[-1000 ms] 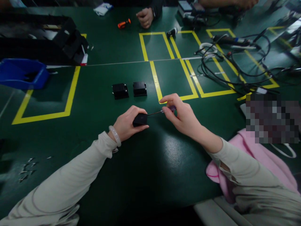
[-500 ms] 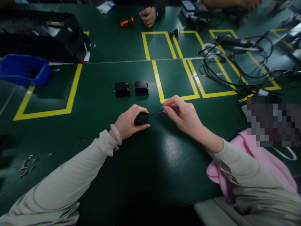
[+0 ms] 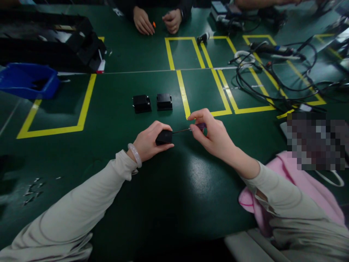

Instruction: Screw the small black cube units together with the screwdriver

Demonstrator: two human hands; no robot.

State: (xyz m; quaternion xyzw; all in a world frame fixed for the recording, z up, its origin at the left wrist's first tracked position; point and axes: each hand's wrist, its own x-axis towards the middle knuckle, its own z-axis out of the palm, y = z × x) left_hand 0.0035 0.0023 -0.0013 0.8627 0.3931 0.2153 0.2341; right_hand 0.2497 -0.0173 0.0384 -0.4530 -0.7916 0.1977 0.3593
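Observation:
My left hand (image 3: pixel 148 141) is closed around a small black box (image 3: pixel 164 138), gripping it between thumb and fingers just above the table. From the right, the thin shaft of a screwdriver (image 3: pixel 181 130) reaches the box's right side; its exact contact point is too small to make out. My right hand (image 3: pixel 211 133) pinches the screwdriver's dark purple handle between thumb and fingers, with the index finger raised. Beyond my left hand, two similar black boxes (image 3: pixel 141 103) (image 3: pixel 164 101) with small metal screws at their sides rest side by side on the green table.
Loose screws (image 3: pixel 32 191) lie at the left. A blue bin (image 3: pixel 29 80) stands by a long black housing (image 3: pixel 54 43). Coiled black cables (image 3: pixel 272 91) and a pink cloth (image 3: pixel 297 189) occupy the right. Across the table are a co-worker's hands (image 3: pixel 144 22).
My right fingers have shifted slightly on the screwdriver handle, the index finger lifting. Across the table, a co-worker's other hand has come over the orange tool. The held box stays put.

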